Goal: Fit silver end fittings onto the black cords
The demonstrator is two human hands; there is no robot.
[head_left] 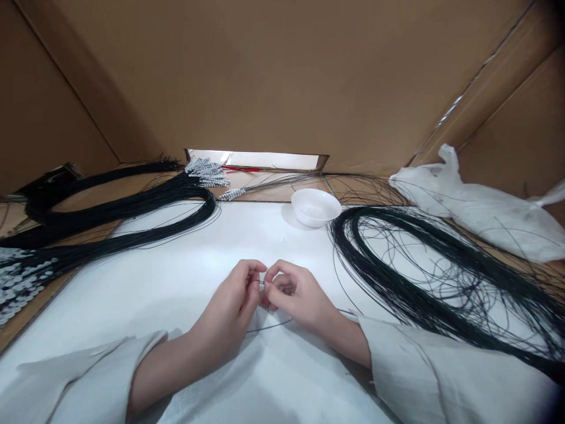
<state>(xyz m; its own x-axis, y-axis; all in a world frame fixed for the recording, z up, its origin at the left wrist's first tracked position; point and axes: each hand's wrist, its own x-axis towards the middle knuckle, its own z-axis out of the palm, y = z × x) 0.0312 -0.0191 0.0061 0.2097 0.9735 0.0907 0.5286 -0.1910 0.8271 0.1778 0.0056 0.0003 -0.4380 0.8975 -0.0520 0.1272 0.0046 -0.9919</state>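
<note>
Near the middle of the white board [176,282], my left hand [238,294] and my right hand [293,291] meet almost fingertip to fingertip. Both are closed in a pinch on a thin black cord [269,326]. A short piece of it shows between the fingertips, and a longer stretch runs below the hands across the board. My curled fingers hide the rest, so any small part on the cord cannot be made out. Just beyond the hands stands a white bowl [315,207].
Bundles of black cords with white ends [26,280] lie at the left. A looped bundle of loose black cords [397,282] covers the right side. Behind it rests a white plastic bag [481,206]. Cardboard walls [282,76] enclose the back and sides, with a slot at the bottom.
</note>
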